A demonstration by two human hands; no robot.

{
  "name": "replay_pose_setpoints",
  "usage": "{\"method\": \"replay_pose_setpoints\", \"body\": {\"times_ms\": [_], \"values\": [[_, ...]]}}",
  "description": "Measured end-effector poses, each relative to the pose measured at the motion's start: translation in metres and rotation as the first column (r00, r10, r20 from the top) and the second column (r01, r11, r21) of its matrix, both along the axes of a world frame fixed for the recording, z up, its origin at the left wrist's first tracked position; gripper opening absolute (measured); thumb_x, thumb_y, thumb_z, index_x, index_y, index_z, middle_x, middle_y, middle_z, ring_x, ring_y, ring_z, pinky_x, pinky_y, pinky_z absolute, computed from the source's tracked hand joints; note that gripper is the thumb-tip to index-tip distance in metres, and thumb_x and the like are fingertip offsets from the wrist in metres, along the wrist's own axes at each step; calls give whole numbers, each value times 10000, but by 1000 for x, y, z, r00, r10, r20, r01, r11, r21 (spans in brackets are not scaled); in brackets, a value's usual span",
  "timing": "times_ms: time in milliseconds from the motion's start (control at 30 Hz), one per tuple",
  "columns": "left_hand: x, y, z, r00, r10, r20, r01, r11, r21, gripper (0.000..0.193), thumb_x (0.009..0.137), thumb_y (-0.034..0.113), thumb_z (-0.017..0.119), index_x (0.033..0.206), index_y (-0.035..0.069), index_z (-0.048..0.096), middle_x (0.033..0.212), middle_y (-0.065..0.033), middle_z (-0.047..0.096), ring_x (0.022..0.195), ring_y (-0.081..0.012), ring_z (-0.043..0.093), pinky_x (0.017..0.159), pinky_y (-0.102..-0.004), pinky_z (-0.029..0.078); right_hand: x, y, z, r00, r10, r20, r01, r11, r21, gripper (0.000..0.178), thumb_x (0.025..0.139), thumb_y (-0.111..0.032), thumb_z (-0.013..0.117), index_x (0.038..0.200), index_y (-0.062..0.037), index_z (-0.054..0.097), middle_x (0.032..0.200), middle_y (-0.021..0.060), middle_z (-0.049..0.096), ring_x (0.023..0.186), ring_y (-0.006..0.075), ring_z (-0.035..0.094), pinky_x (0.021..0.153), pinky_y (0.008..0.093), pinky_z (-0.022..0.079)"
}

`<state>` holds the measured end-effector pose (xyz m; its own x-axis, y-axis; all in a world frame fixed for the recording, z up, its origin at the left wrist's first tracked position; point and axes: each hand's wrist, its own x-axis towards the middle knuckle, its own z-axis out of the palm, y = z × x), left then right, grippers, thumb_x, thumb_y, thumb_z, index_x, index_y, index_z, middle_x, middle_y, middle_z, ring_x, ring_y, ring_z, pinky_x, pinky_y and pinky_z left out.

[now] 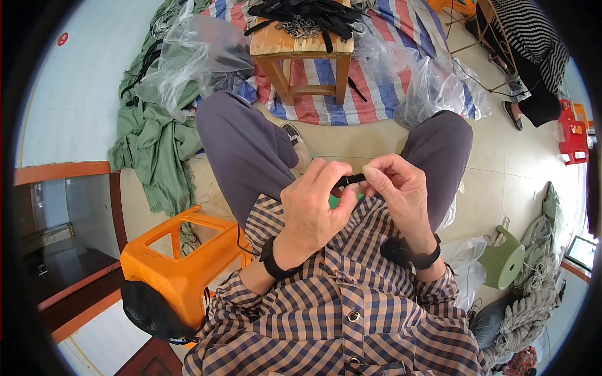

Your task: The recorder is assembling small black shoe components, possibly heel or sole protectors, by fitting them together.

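Note:
Above my lap, my left hand [313, 203] and my right hand [401, 191] meet at a short black strap [355, 179]. The left fingers curl around one end of it, and the right thumb and forefinger pinch the other. Whether a metal piece sits on the strap is hidden by my fingers. Past my knees stands a wooden stool [266, 47]. A heap of black straps [313, 11] lies on its seat, with a small pile of metal rings [298, 28] at the near side.
A striped tarp [376, 94] with clear plastic bags [433, 88] spreads under the wooden stool. Green cloth [153, 150] lies at left, behind an orange plastic stool [141, 254]. On the right are a green plastic stool [503, 260] and grey cord bundles [527, 319]. Another person [533, 56] is at far right.

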<state>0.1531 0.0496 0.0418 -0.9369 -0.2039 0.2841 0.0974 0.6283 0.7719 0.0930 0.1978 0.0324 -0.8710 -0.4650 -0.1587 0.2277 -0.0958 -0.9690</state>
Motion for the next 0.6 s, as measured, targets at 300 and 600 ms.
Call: {"method": "replay_pose_setpoints", "body": {"times_ms": [300,600], "values": [[-1,-8,-4,999,13,-39,-12,1000,16,225,685,-6,658,879,71,574,731,-60,571,568,-183,588,492,-288,452,-4,-7,-2,999,-11,33,11,1000,8,140,881,-120,624,902,18,615,729,24,624,659,54,567,598,184,460],[-13,0,-3,972,-101,210,26,942,335,115,799,-60,559,890,10,571,807,-16,565,749,-83,544,659,-221,451,-6,0,5,942,-81,-325,174,948,267,66,821,-87,644,855,-30,645,752,62,635,695,107,610,624,266,496]]}}
